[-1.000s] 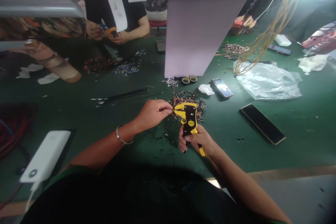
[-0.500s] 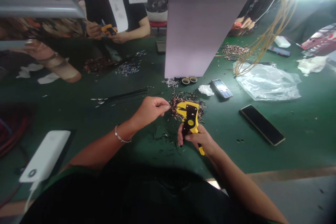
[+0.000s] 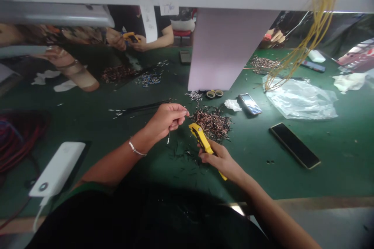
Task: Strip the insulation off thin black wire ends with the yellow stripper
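On the green table (image 3: 257, 136), a pile of clippings (image 3: 215, 122) is lying just beyond the yellow tool (image 3: 201, 138). The right hand (image 3: 220, 157) is gripping the tool with fingers closed. Its long axis is slanting, head toward the left hand (image 3: 165, 122) – the nearer hand to that end. The left hand is pinching a thin wire (image 3: 168, 138) – fingers are hiding its middle; the tool's mouth is showing indistinctly.

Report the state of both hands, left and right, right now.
Left hand: closed, fingertips pinched, holding a thin wire that hangs below it.
Right hand: closed around the yellow tool.
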The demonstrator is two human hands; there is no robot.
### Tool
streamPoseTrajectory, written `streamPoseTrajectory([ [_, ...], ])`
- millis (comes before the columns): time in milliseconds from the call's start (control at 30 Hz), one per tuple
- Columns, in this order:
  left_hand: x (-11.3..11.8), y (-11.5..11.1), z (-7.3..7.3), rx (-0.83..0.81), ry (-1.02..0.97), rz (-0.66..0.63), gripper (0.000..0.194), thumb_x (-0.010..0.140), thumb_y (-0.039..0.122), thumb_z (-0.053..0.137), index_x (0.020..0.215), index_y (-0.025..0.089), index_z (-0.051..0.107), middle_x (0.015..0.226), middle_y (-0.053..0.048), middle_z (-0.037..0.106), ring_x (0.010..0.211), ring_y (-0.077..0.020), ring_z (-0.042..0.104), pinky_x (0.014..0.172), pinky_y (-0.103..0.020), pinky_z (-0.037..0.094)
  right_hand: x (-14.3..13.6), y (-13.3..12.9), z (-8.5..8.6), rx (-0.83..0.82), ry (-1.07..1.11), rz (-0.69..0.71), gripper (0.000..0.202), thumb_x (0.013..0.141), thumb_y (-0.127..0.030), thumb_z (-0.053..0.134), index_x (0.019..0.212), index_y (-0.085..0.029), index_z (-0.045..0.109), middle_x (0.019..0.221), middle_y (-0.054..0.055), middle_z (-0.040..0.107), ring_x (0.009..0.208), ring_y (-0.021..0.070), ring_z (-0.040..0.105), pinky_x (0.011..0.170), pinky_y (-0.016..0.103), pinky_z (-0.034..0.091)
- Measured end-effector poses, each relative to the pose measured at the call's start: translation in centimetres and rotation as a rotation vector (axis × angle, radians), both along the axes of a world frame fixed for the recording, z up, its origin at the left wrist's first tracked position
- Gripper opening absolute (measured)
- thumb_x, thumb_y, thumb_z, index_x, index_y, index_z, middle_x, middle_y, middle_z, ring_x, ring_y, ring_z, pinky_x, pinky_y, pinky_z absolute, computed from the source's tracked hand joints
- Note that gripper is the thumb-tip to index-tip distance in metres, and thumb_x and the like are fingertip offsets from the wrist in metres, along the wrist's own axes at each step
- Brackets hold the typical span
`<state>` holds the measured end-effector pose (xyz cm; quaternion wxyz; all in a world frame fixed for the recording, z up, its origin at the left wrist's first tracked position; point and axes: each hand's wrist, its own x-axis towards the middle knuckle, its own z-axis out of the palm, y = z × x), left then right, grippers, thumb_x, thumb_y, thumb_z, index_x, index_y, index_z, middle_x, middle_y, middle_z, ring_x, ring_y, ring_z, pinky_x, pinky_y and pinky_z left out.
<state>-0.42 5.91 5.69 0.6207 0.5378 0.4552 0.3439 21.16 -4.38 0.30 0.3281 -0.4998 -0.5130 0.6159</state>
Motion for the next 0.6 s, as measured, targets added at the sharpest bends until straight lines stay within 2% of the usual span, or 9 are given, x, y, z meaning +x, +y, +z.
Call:
streamPoseTrajectory([
  [167,-0.1,0.0,0.4,0.039,0.053,0.004,0.013,0.080,0.031,0.060,0.083,0.021,0.068,0.054,0.002,0.050,0.039,-0.0064,0.027,0.043,-0.031,0.020,-0.4,-0.3,0.4,-0.004,0.074,-0.053,0.025,0.073,-0.024,0.067,0.096,-0.016,0.067,0.078,0.002,0.066,0.066,0.0164,0.059,0.063,0.031,0.046],
  [400,0.6,-1.3,1.7,-0.057,-0.046,0.015,0.022,0.073,0.013,0.055,0.090,0.015,0.068,0.046,0.005,0.049,0.036,-0.0046,0.027,0.041,-0.026,0.015,-1.6,-2.0,0.5,0.045,0.246,-0.228,0.032,0.064,-0.019,0.067,0.096,-0.017,0.067,0.079,0.002,0.071,0.062,0.0182,0.065,0.063,0.033,0.048],
  [500,1.3,-2.3,1.9,-0.080,0.016,-0.057,0.021,0.073,0.008,0.053,0.088,0.013,0.067,0.046,0.004,0.052,0.036,-0.0046,0.029,0.041,-0.026,0.018,-1.7,-2.5,0.9,0.111,0.307,-0.325,0.033,0.062,-0.018,0.067,0.096,-0.018,0.068,0.077,0.002,0.072,0.062,0.0197,0.066,0.063,0.035,0.050],
  [600,2.1,-3.6,2.0,-0.050,0.104,-0.171,0.023,0.073,0.007,0.052,0.088,0.013,0.069,0.045,0.004,0.052,0.035,-0.0053,0.030,0.041,-0.027,0.019,-1.6,-2.7,2.0,0.177,0.366,-0.415,0.035,0.059,-0.014,0.067,0.094,-0.020,0.068,0.081,0.002,0.075,0.064,0.0204,0.067,0.066,0.036,0.053],
])
